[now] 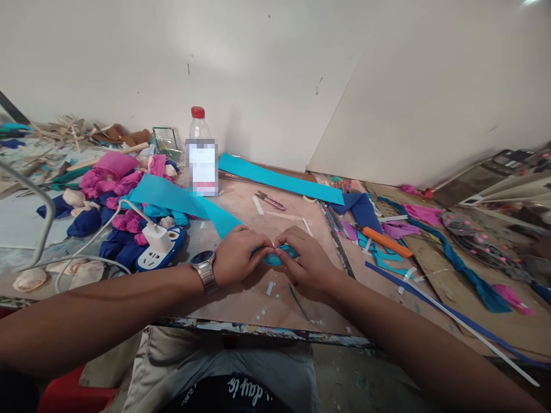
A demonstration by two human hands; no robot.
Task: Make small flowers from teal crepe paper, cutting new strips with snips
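Observation:
My left hand [237,253] and my right hand [309,261] meet above the table, thumbs and fingertips pinched together. Between them is a small bunched piece of turquoise fabric [272,260], gripped from both sides. A long turquoise fabric strip [185,198] runs from behind my left hand towards the pile at the left; whether it joins the bunched piece is hidden by the fingers. Beyond the hands lies a pair of thread snips [270,201]. Small white scraps [271,288] are scattered on the table just below the hands.
A red-capped bottle [198,123] stands near the wall. Leftward are rolled fabric pieces [115,166] and a power strip [160,252] with a plugged-in charger [157,236]. Another turquoise strip [279,179] lies at the back. At right are an orange-handled cutter [386,242] and cardboard [447,287].

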